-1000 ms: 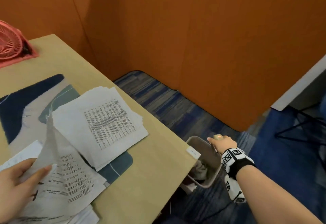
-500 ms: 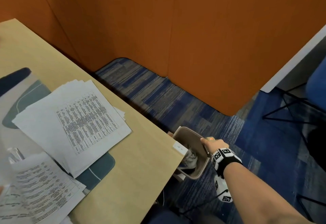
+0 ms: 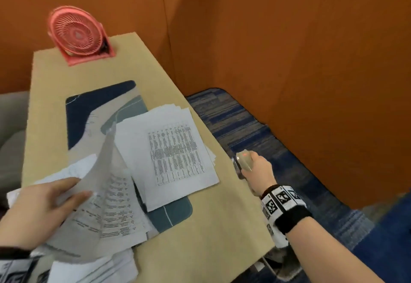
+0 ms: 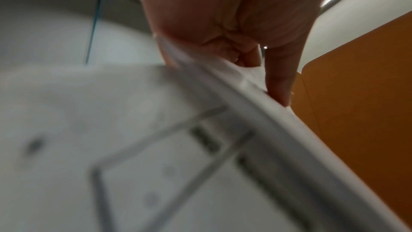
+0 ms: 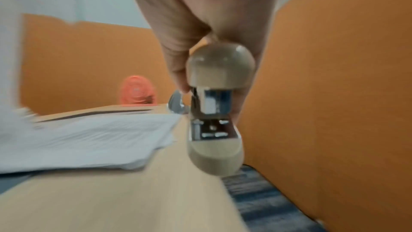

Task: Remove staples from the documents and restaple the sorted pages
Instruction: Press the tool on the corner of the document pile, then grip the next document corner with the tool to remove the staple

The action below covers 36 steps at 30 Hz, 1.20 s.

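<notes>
My right hand (image 3: 255, 169) grips a beige stapler (image 3: 243, 160) at the table's right edge; in the right wrist view the stapler (image 5: 216, 110) points nose-down with its metal jaws showing. A fanned stack of printed pages (image 3: 169, 155) lies on the desk mat. Nearer me, my left hand (image 3: 44, 202) lies on a second pile of documents (image 3: 104, 211) and holds a lifted sheet (image 3: 102, 167) bent upward. In the left wrist view the fingers (image 4: 278, 77) pinch the curved edge of the sheets (image 4: 223, 84).
A pink desk fan (image 3: 75, 35) stands at the table's far end. A blue-and-beige desk mat (image 3: 93, 104) covers the tan table (image 3: 200, 227). Orange partition walls enclose the right side. A waste bin (image 3: 280, 265) sits on the blue carpet below the table's near right corner.
My right hand has risen from the waste bin up to the table's right edge with the stapler. The head view swung back over the table, and my left hand shows again on the documents.
</notes>
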{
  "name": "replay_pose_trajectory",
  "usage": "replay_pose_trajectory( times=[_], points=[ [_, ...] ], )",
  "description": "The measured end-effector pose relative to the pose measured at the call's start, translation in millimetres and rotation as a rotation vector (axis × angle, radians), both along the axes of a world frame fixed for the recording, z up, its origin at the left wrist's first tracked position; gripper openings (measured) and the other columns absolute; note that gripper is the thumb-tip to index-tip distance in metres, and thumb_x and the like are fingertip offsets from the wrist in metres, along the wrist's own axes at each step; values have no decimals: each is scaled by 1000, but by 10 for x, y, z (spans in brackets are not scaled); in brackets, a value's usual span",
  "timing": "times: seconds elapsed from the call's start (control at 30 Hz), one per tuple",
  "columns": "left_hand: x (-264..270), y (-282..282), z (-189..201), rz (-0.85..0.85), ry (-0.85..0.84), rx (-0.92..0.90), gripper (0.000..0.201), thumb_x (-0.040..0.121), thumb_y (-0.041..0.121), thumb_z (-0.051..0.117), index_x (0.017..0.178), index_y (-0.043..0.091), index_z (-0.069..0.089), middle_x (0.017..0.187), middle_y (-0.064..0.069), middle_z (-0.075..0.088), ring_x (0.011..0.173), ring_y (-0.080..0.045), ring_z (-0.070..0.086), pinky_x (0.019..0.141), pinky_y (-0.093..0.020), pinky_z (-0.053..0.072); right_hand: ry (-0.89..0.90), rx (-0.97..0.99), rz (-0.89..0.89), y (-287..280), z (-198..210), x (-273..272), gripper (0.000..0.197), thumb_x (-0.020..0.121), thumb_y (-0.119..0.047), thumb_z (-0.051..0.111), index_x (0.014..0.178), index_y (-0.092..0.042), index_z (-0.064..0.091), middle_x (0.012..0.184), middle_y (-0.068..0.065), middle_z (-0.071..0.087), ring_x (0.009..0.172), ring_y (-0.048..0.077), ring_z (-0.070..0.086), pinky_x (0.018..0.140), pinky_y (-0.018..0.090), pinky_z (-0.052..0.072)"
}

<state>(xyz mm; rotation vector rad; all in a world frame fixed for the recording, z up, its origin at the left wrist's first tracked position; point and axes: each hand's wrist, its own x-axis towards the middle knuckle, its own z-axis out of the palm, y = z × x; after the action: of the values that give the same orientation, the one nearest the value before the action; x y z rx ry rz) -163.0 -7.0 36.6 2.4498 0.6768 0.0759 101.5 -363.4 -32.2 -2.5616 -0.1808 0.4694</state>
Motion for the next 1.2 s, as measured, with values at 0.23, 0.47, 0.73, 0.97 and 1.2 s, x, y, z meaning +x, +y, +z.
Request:
replay_pose_trajectory(
  times=[0.23,0.47,0.73,0.97,1.2],
  points=[
    [167,-399,507,82,-45,188,21,81,14,70,93,-3,70,88,-22,70,89,-32,65,64,-28,36,25,-274,524,1227,-365,-236,66,94,-3,43,151,-18,12,125,14,57,111,27,57,88,31,46],
    [10,-231,561,109,-17,184,18,88,18,60,92,2,65,82,-11,68,83,-27,61,61,-21,37,-15,-340,551,1862,-210,-384,83,88,-40,58,150,-17,9,152,17,19,138,34,25,108,45,31],
    [-140,-207,729,54,-188,126,63,85,10,63,114,61,41,89,9,67,80,2,57,68,-1,38,214,898,766,2556,863,-611,58,78,-12,75,130,-21,50,123,-10,56,117,3,49,91,10,39],
    [-307,-152,830,102,-313,200,76,81,6,67,125,60,37,82,0,67,82,-14,63,77,-10,43,-99,1111,550,2354,982,-859,27,81,-7,71,79,-33,65,78,-13,67,76,12,64,74,28,55],
    [-298,-146,842,37,-317,106,79,82,4,65,123,64,34,90,16,65,84,-9,63,81,-30,51,189,1240,637,2170,1107,-856,22,80,13,62,77,-9,63,81,2,66,74,4,63,72,20,53]
  ],
)
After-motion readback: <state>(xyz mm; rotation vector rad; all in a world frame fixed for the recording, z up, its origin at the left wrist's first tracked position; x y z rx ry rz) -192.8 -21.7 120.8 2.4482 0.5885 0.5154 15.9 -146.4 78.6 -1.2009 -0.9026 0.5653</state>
